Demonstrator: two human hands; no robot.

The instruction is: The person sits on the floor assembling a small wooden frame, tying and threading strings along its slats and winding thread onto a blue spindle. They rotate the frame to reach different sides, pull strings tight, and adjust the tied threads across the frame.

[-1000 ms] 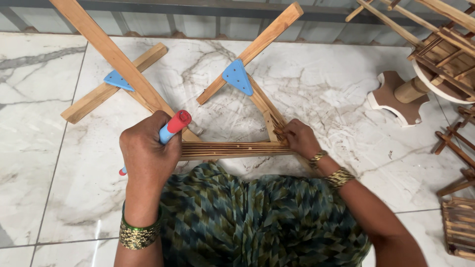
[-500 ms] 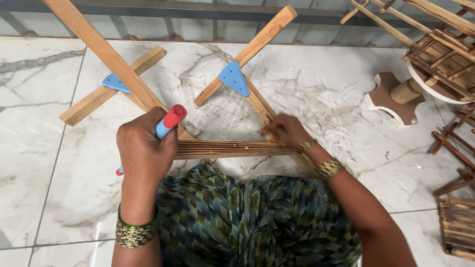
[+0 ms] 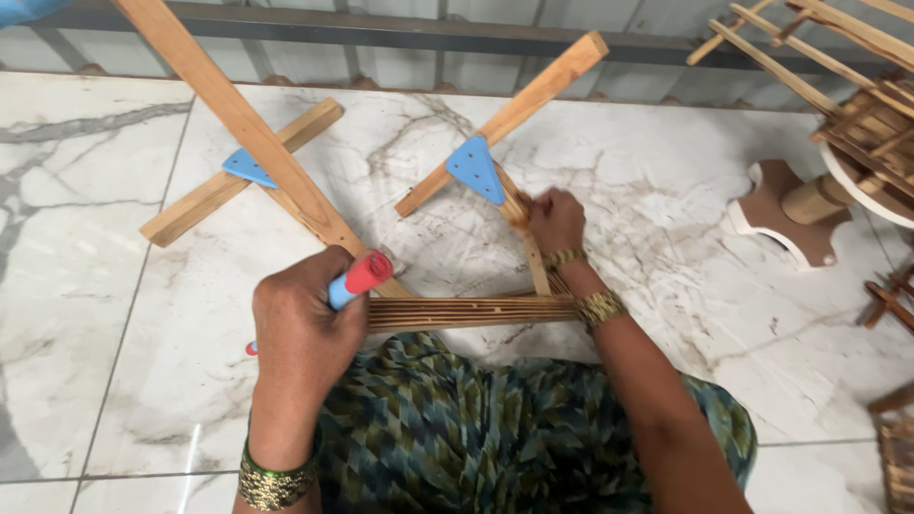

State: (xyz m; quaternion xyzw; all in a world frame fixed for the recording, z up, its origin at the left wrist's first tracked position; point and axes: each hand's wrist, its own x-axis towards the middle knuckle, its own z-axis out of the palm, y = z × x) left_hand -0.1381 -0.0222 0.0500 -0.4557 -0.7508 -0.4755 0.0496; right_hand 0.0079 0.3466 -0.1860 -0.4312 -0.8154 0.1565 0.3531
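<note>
While a white marble floor [image 3: 114, 314] veined in grey fills most of the view, a person sits low on it with a green and blue patterned cloth [image 3: 476, 428] over the lap at the near edge. Across the floor lies a wooden frame [image 3: 286, 181]: one long bar runs from the far left down toward the lap, a shorter bar crosses it at the left, and another slants up toward the far right. Blue triangular plates sit on two joints, the left plate [image 3: 249, 168] at the crossing and the right plate [image 3: 475, 169] on the slanting bar. A bundle of thin wooden slats [image 3: 466, 311] lies level just beyond the lap, between the two arms. The left hand [image 3: 305, 333] is closed in a fist, fingers pressed together around a tool with a blue and red handle [image 3: 357, 279], held beside the long bar and the left end of the slats. The right hand [image 3: 555, 221], bangles at the wrist, has its fingers curled onto a narrow strut just near the right plate. At the far right stand a wooden stand [image 3: 795, 205] and more slatted woodwork [image 3: 857, 86].
</note>
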